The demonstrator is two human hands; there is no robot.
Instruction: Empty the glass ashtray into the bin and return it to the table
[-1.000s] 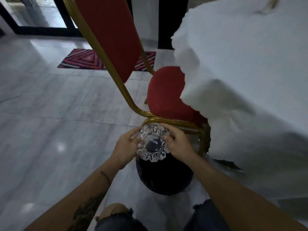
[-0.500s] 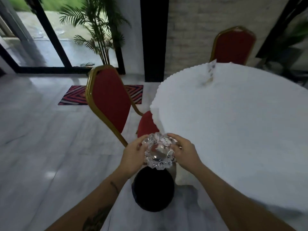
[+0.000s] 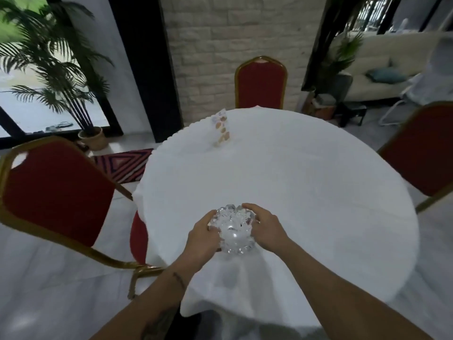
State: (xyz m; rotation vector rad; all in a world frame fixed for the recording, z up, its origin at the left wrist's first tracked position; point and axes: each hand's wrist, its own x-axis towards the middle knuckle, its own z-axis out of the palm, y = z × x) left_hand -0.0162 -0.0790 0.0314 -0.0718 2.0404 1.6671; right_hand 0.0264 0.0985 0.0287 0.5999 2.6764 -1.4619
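The clear cut-glass ashtray (image 3: 234, 230) is upright over the near edge of the round table (image 3: 306, 192), which is covered by a white cloth. My left hand (image 3: 202, 238) grips its left rim and my right hand (image 3: 266, 228) grips its right rim. Whether the ashtray rests on the cloth or hovers just above it, I cannot tell. A dark shape at the bottom edge, below the hanging cloth, may be the bin (image 3: 182, 327); most of it is hidden.
Three red chairs with gold frames surround the table: one close at left (image 3: 56, 192), one at the far side (image 3: 261, 84), one at right (image 3: 421, 153). A small printed card (image 3: 221, 128) stands on the far left of the table. A potted palm (image 3: 61, 69) stands by the window.
The ashtray, held in both hands, has gone from above the black bin up and over onto the table's near edge. The view has lifted from the floor to the tabletop.
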